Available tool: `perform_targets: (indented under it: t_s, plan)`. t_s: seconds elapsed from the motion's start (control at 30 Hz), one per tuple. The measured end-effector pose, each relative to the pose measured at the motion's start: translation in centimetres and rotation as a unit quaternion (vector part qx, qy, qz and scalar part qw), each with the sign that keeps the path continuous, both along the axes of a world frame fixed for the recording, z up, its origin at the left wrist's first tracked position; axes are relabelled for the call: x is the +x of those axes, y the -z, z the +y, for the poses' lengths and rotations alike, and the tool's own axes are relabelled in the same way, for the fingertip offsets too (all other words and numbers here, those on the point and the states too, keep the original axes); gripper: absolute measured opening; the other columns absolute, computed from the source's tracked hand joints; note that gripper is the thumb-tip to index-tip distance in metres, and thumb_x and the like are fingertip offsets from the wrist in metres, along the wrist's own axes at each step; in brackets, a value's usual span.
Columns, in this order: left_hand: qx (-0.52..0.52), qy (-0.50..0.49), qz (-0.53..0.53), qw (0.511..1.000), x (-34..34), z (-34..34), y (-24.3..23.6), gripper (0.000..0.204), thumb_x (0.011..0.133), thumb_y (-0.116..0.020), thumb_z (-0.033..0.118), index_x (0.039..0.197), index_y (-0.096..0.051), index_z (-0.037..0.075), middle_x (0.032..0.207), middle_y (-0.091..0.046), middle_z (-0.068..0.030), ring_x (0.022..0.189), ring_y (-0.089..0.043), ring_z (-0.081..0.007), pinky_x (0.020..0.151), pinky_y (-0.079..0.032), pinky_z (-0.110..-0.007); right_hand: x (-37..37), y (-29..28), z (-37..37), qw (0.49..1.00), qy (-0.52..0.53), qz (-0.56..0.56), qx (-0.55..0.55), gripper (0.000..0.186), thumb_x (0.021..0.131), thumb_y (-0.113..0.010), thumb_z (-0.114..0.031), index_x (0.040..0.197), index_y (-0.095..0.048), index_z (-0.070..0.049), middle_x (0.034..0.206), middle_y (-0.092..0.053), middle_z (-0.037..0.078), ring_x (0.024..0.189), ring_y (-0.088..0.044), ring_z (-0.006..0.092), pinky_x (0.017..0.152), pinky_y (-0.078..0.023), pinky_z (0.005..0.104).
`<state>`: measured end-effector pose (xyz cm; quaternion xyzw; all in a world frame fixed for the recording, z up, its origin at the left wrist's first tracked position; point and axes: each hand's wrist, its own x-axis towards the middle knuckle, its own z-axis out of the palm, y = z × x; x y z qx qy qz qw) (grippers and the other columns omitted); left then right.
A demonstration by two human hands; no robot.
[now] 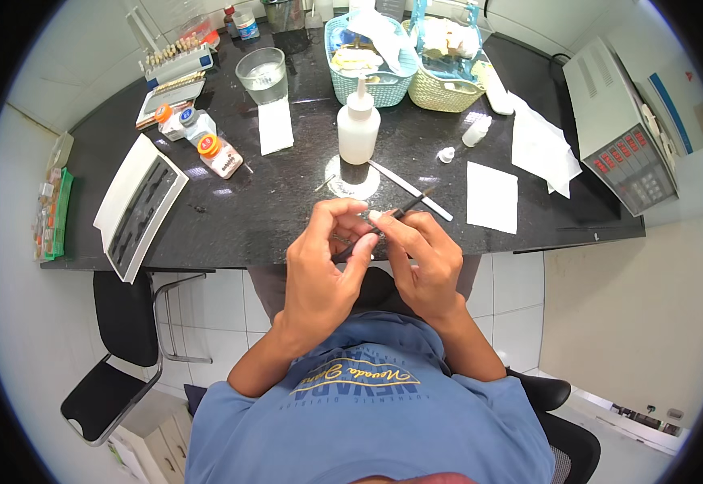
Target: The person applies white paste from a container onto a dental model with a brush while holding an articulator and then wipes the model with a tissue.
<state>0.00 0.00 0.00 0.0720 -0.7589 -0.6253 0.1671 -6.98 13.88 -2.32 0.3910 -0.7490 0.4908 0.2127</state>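
Both hands are close together above the desk's front edge, with a slim dark-handled brush (401, 214) between them. The fingers of my right hand (426, 262) are closed round its shaft, and its brown bristle tip points away to the upper right. My left hand (322, 262) is curled, thumb and fingers closing on the lower end of the dark handle. The fingers partly hide that end. Just beyond the hands, a white squeeze bottle (358, 133) stands upright beside a round pale plate (355, 187). A white stick-like tool (412, 191) lies diagonally to their right.
An open case (141, 208) with dark slots and several orange- and blue-capped bottles (219, 156) are at left. Behind are a glass of water (262, 77), a blue basket (372, 89) and a yellow basket (446, 94). White paper (492, 198) and a grey control box (621, 129) are at right.
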Motion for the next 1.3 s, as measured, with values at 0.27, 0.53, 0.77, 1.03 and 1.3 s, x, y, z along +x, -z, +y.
perform_targets:
  t_s: [0.27, 0.53, 0.77, 1.03, 1.3]
  plan:
    - [-0.070, 0.050, 0.060, 0.995, -0.8, 2.4, -1.1, 0.034, 0.083, -0.066, -0.004, 0.114, -0.056, 0.000, 0.099, -0.065, -0.0137, 0.080, -0.067, -0.0204, 0.067, -0.054, -0.030, -1.9, -0.2, 3.2, 0.990, 0.103, 0.086, 0.037, 0.029, 0.071, -0.077, -0.002, 0.097, -0.066, -0.007, 0.079, -0.062, 0.006, 0.067, -0.062, 0.0222, 0.056, -0.050, 0.0320]
    - [-0.116, -0.033, 0.097, 0.988, -0.8, 1.7, -0.5, 0.013, 0.093, -0.058, 0.002, 0.085, -0.066, -0.004, 0.075, -0.064, -0.0088, 0.070, -0.064, -0.0138, 0.066, -0.050, -0.023, -9.3, -4.2, 14.9, 0.956, 0.234, 0.121, -0.128, 0.024, 0.102, -0.048, -0.017, 0.095, -0.060, 0.002, 0.086, -0.069, 0.011, 0.069, -0.067, 0.0154, 0.063, -0.054, 0.0270]
    - [-0.072, -0.015, 0.082, 0.994, -0.4, 0.6, 2.8, 0.048, 0.105, -0.040, 0.031, 0.085, -0.067, -0.004, 0.058, -0.058, -0.0067, 0.059, -0.058, -0.0120, 0.059, -0.043, -0.025, -18.5, -12.0, 34.9, 0.850, 0.438, 0.101, -0.273, 0.026, 0.098, -0.055, -0.020, 0.095, -0.066, 0.004, 0.077, -0.069, 0.009, 0.062, -0.061, 0.0096, 0.058, -0.049, 0.0210]
    - [-0.109, -0.064, 0.077, 0.989, -0.6, 1.9, 3.8, 0.045, 0.105, -0.040, 0.027, 0.089, -0.068, -0.004, 0.058, -0.056, -0.0058, 0.058, -0.055, -0.0115, 0.058, -0.042, -0.025, -28.5, -17.5, 47.2, 0.793, 0.577, 0.078, 0.181, 0.021, 0.089, -0.065, -0.035, 0.096, -0.072, -0.017, 0.076, -0.069, 0.005, 0.069, -0.065, 0.0235, 0.067, -0.051, 0.0346]
    - [-0.124, -0.036, 0.089, 0.988, -1.3, 3.8, 3.5, 0.046, 0.102, -0.045, 0.030, 0.084, -0.067, -0.005, 0.061, -0.058, -0.0087, 0.051, -0.058, -0.0139, 0.048, -0.041, -0.023, -32.2, -18.0, 49.6, 0.771, 0.601, -0.008, 0.210, 0.032, 0.083, -0.068, -0.049, 0.092, -0.074, -0.019, 0.075, -0.069, 0.005, 0.075, -0.065, 0.0264, 0.068, -0.050, 0.0393]
